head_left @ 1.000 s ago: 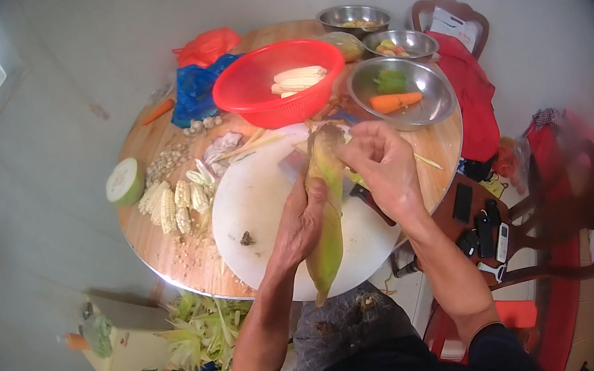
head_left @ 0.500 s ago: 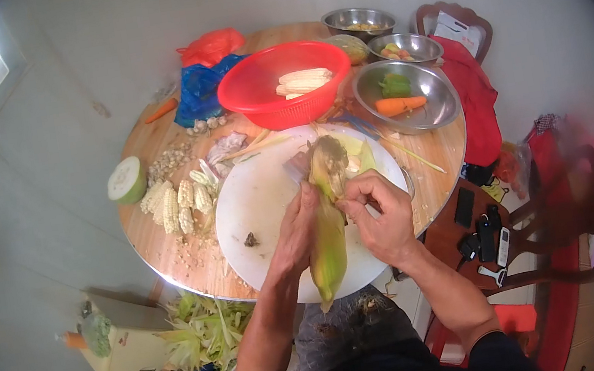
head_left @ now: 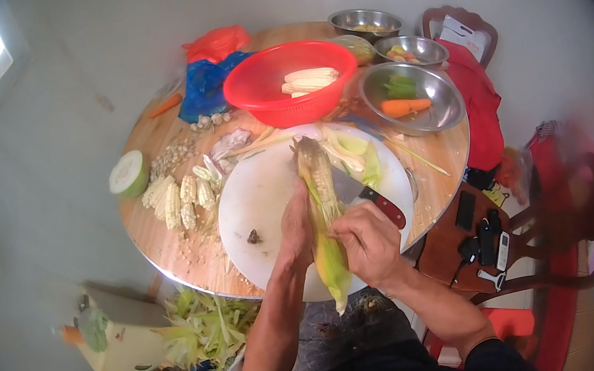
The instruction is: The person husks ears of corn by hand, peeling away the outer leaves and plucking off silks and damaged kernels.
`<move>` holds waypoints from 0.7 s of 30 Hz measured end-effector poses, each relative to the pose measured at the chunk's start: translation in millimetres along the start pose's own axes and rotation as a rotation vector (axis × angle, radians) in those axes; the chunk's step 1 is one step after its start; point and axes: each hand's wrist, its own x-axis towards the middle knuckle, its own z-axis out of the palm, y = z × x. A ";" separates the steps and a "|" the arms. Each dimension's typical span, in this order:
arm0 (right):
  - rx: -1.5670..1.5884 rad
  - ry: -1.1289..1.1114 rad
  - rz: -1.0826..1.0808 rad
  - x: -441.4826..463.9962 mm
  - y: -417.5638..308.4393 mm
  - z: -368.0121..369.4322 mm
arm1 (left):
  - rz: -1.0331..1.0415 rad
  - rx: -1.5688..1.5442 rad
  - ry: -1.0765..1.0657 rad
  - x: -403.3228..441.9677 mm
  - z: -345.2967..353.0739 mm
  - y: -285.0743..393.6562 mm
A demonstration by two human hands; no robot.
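Observation:
An ear of corn [head_left: 322,182] points away from me above the round white cutting board [head_left: 248,193]. Pale kernels show on its upper part, and green-yellow husk covers the lower end. My left hand [head_left: 296,232] is closed around its left side. On the right side my right hand [head_left: 369,242] is closed, its fingers pinching the husk partway down. A knife [head_left: 385,208] with a dark red handle lies on the board beyond my right hand, its blade partly hidden behind the corn. Loose husk leaves [head_left: 363,156] rest at the board's far right.
Beyond the board stands a red basket [head_left: 261,102] with corn cobs, beside a steel bowl [head_left: 444,113] holding a carrot and green pepper. Several short cobs [head_left: 171,204] and a cut gourd [head_left: 129,174] lie at left. Below the table is a husk pile [head_left: 207,326].
Husk has come down from the upper part of the corn, baring kernels. My right hand has moved down toward me. More of the knife on the board now shows.

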 end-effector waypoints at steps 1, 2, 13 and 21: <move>0.041 -0.019 -0.016 -3.6 -0.8 -0.9 | 0.012 -0.060 -0.040 4.8 -4.3 -4.4; 0.042 -0.023 -0.018 -2.2 0.1 -3.1 | 0.014 -0.064 -0.038 7.6 -6.7 -7.6; 0.614 0.088 0.413 22.2 10.8 29.0 | -0.100 -0.216 0.061 -1.1 11.7 -0.6; 0.818 0.117 0.764 -1.1 -3.7 34.1 | 0.039 0.050 0.004 14.5 -18.1 2.3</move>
